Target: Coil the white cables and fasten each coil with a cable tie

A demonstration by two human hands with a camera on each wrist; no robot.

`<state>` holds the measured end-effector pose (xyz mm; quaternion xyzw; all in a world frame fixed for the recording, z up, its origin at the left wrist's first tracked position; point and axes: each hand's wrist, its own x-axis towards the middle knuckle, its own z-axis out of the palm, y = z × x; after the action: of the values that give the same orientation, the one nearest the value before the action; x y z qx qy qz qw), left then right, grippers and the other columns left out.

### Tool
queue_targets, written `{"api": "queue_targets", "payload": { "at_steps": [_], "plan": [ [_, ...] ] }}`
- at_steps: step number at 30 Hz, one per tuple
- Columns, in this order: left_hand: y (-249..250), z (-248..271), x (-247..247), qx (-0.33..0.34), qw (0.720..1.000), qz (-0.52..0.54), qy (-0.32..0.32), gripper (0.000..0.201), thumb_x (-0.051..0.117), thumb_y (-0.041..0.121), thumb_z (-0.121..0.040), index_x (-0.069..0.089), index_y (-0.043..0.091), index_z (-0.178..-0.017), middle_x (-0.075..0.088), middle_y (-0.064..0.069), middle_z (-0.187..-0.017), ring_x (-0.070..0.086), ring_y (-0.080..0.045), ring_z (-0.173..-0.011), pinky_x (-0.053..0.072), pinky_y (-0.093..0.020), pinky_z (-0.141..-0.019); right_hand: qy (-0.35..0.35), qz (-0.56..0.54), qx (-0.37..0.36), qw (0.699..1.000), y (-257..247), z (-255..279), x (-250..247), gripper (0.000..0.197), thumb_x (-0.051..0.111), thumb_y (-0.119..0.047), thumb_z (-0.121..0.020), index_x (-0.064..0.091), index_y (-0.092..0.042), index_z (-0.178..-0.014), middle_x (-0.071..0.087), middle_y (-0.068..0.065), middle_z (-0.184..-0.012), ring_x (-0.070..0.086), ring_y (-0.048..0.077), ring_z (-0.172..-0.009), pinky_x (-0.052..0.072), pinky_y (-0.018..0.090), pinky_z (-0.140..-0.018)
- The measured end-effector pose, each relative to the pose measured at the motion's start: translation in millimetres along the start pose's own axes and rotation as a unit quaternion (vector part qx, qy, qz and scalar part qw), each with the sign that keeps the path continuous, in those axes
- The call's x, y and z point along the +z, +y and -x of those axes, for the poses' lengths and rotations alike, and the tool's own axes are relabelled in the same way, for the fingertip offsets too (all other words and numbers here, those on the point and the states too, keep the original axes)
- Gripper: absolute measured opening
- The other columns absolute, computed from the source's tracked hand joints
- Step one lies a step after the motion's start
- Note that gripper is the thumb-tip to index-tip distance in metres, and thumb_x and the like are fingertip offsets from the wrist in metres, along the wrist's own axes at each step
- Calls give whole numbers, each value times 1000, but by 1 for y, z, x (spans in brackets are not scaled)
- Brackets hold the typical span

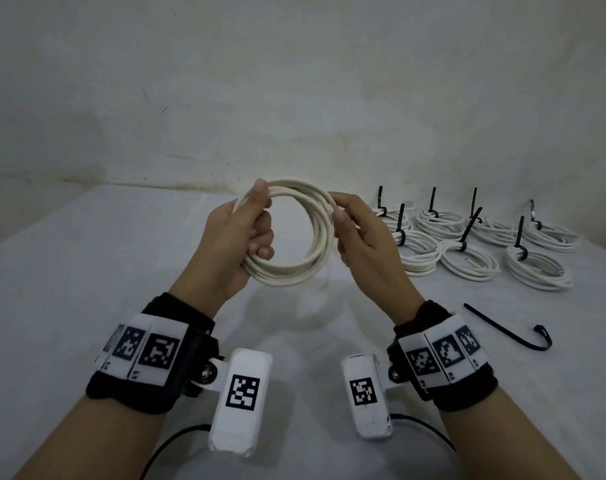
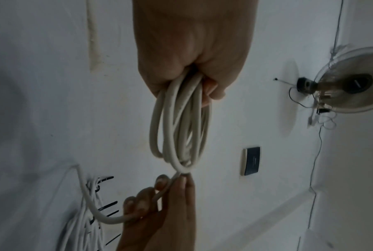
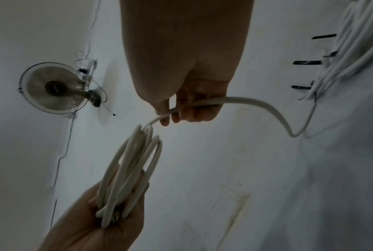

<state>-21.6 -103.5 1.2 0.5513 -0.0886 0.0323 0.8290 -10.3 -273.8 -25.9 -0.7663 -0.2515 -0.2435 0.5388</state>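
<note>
A white cable coil of several loops hangs in the air above the table. My left hand grips its left side, thumb on top and fingers curled through the ring. In the left wrist view the coil hangs from that fist. My right hand pinches the cable's loose tail at the coil's right side. The tail runs through the right fingers and curves down toward the table. A loose black cable tie lies on the table at the right.
Several finished white coils, each bound with a black tie, lie in rows at the back right of the white table. A white wall rises behind. A wall fan and a switch plate show in the wrist views.
</note>
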Motion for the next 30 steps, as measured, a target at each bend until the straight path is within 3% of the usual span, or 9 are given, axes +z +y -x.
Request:
{"api": "queue_targets", "payload": {
  "at_steps": [4,8,14,18,20,23,25,27,30],
  "plan": [
    [3,-10,-15,13,992,93,79,34,46,40,-96,46,15,-74,27,11,-41,25,-2,-33,29,-13,-35,-23,-7,41,999,7,7,-8,20,44,-8,-100,53,-25,-108,52,-1,-74,54,11,-59,47,20,-64],
    [3,-17,-30,40,972,146,178,36,48,39,-97,45,14,-71,27,9,-42,26,-4,-34,30,-15,-37,-98,55,29,993,6,10,-9,29,50,-2,-94,51,-27,-108,57,-3,-81,59,17,-77,49,22,-74],
    [1,-21,-36,68,950,177,246,33,52,37,-96,47,14,-73,28,8,-43,28,-5,-34,34,-16,-38,-221,129,25,966,-2,13,-8,52,47,7,-92,54,-34,-123,62,-2,-96,62,9,-76,46,11,-70],
    [2,-21,-34,96,944,163,272,32,50,35,-97,47,13,-74,29,7,-44,29,-6,-35,35,-17,-39,-187,124,59,973,0,12,-6,27,52,-3,-94,50,-24,-110,66,-3,-87,65,11,-73,52,31,-70],
    [4,-21,-34,109,940,163,279,33,49,35,-98,45,13,-74,29,7,-44,30,-6,-35,35,-17,-39,-170,129,61,975,3,12,-8,20,54,-6,-93,52,-23,-104,65,-3,-82,63,10,-73,50,29,-71],
    [4,-21,-35,124,936,152,291,34,48,36,-98,44,14,-73,30,8,-43,30,-6,-35,35,-18,-40,-199,180,6,963,7,13,-8,30,52,-2,-93,62,-22,-113,62,-1,-85,57,6,-80,42,10,-75],
    [3,-20,-34,134,938,122,295,32,48,36,-98,45,14,-75,31,9,-43,31,-7,-35,37,-19,-41,-215,221,-56,950,4,12,-5,37,53,3,-92,66,-20,-118,58,-2,-86,53,7,-76,38,8,-73],
    [-1,-19,-30,146,945,61,286,30,47,36,-99,46,15,-77,34,10,-42,34,-7,-35,39,-22,-44,-232,257,-118,931,-2,11,1,40,51,4,-91,68,-20,-118,54,-2,-86,50,10,-74,39,15,-68],
    [-10,-18,-22,152,959,-37,238,31,48,39,-97,46,17,-76,40,12,-41,38,-6,-36,40,-25,-45,-227,272,-175,919,-13,10,5,38,45,-4,-89,72,-20,-110,58,1,-86,53,19,-75,44,35,-65]
  ]
}}
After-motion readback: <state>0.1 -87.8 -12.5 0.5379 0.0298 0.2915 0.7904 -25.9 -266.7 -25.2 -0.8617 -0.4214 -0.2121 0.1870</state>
